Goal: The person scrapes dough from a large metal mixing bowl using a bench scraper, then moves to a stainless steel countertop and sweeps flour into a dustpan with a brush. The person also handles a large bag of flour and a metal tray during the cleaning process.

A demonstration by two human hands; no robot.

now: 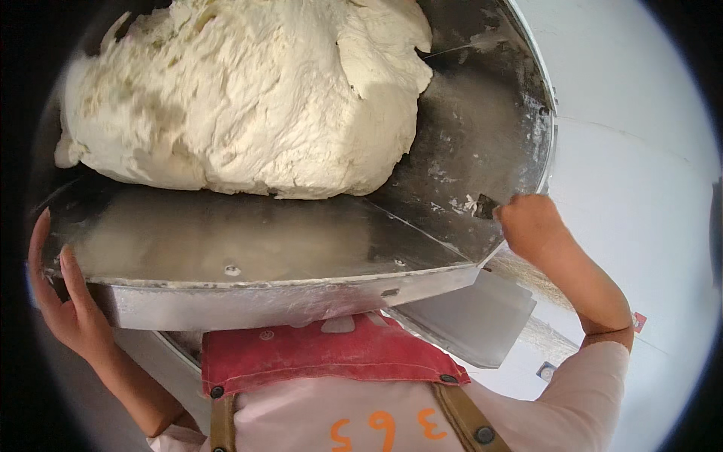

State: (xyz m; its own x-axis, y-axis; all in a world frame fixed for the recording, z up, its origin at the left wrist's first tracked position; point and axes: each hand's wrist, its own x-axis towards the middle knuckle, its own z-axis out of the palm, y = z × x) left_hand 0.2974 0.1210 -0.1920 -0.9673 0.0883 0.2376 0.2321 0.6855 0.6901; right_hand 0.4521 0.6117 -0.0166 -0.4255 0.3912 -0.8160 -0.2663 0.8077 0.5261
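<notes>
A large mass of pale dough (254,101) lies in a metal trough (226,237) before me. In my right hand (534,226) is a small dark scraper (484,207), held against or just above the trough's right inner wall. White dough scraps (470,204) show at the scraper's edge. My left hand (76,311) is at the trough's front left corner, fingers apart and pointing up along the rim; it holds nothing. Both hands are apart from the dough.
The trough's thick front rim (294,305) runs close to my red apron (333,350). Dried residue (534,130) marks the right wall. Below the right corner is a grey metal panel (469,316). A pale floor (632,169) extends to the right.
</notes>
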